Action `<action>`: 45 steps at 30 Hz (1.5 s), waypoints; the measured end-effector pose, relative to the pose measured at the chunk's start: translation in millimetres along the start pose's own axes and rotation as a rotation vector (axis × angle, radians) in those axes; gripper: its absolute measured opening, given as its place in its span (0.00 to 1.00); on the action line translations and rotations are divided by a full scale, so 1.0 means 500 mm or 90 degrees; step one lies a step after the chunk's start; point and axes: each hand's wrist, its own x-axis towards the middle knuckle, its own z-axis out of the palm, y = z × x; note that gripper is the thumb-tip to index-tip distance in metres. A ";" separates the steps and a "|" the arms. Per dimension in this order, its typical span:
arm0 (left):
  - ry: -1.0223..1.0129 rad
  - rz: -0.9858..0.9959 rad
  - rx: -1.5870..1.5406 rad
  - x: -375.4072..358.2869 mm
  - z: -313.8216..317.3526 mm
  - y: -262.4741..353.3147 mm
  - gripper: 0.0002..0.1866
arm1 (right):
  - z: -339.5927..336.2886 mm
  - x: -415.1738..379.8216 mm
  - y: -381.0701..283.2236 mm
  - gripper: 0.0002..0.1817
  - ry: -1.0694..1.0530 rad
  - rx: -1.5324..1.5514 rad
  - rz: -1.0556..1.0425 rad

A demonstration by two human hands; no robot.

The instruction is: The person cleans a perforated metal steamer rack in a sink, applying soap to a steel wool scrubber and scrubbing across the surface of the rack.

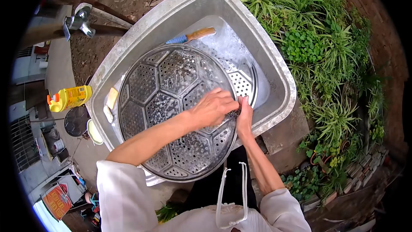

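Note:
A large round metal steamer tray (171, 69), perforated and pressed with hexagon shapes, lies tilted over the sink and its near edge. Wet, soapy streaks and dark stains cover its surface. My left hand (213, 106) is closed and pressed on the tray near its right rim; a small dark patch shows by its fingers, too hidden to name. At that same rim, my right hand (244, 118) grips the tray with the thumb on top. Beneath it, a second, shinier perforated tray (241, 85) shows partly in the sink.
Soapy water and a wooden-handled brush (201, 33) are in the stone sink (281, 75). A pale bar (112, 98) rests along its left side. Outside stand a yellow bottle (71, 98), a small bowl (94, 132) and a metal tap (81, 20). Green plants (307, 47) grow at right.

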 end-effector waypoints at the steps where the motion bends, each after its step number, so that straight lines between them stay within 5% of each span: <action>1: 0.045 -0.049 0.061 0.004 -0.011 -0.026 0.19 | 0.009 0.004 0.010 0.34 0.053 0.022 -0.039; 2: 0.090 -0.099 0.119 0.009 -0.024 -0.069 0.18 | 0.019 0.007 0.019 0.33 0.105 0.041 -0.079; 4: 0.214 -0.304 0.155 0.001 -0.064 -0.148 0.18 | 0.001 0.001 -0.008 0.32 0.000 -0.134 -0.033; 9: 0.173 -0.089 0.064 -0.020 0.012 -0.031 0.18 | 0.005 -0.001 0.016 0.28 0.009 -0.026 0.016; 10: 0.169 -0.123 0.047 -0.031 0.013 -0.055 0.17 | 0.018 -0.002 -0.014 0.29 -0.032 0.059 -0.025; 14: 0.134 -0.255 0.187 -0.090 -0.073 -0.128 0.17 | -0.004 0.016 0.028 0.29 0.027 -0.139 0.006; 18: 0.236 -0.138 0.122 -0.012 0.020 -0.075 0.13 | 0.002 0.012 0.018 0.32 0.021 -0.148 0.026; 20: 0.268 -0.072 0.030 0.006 0.049 -0.024 0.12 | -0.002 0.017 0.035 0.33 0.024 0.019 0.090; 25: 0.218 -0.197 0.080 -0.062 -0.018 -0.111 0.14 | 0.006 0.015 0.029 0.39 0.110 -0.001 0.043; 27: 0.296 -0.264 0.133 -0.054 -0.017 -0.119 0.15 | -0.012 0.022 0.041 0.40 0.044 0.028 0.046; 29: 0.253 -0.194 0.008 -0.024 0.036 -0.011 0.15 | -0.001 0.027 0.049 0.41 -0.020 0.058 0.057; 31: 0.258 -0.140 -0.066 -0.030 0.079 0.052 0.15 | 0.010 0.022 0.034 0.42 0.191 0.183 0.158; 33: 0.228 -0.101 -0.037 -0.116 0.080 0.093 0.16 | -0.011 0.004 -0.004 0.40 -0.076 0.254 0.120; 34: 0.200 -0.052 0.067 -0.159 0.104 0.068 0.18 | -0.011 0.016 0.019 0.32 -0.003 0.160 0.087; 35: 0.161 -0.103 0.114 -0.204 0.100 0.023 0.16 | -0.016 0.017 0.033 0.22 0.031 -0.042 -0.023; 36: 0.224 -0.253 0.061 -0.225 0.058 -0.022 0.15 | -0.013 0.015 0.032 0.13 -0.016 -0.070 0.035; 38: 0.374 -0.576 0.176 -0.248 0.002 -0.148 0.16 | -0.008 0.022 0.041 0.14 -0.016 -0.190 -0.042; 41: 0.402 -0.519 0.147 -0.185 0.050 -0.080 0.17 | 0.001 0.014 0.034 0.16 0.008 -0.197 -0.126; 45: 0.249 -0.183 0.047 -0.207 0.112 0.053 0.20 | -0.001 0.015 0.001 0.18 -0.032 -0.263 -0.047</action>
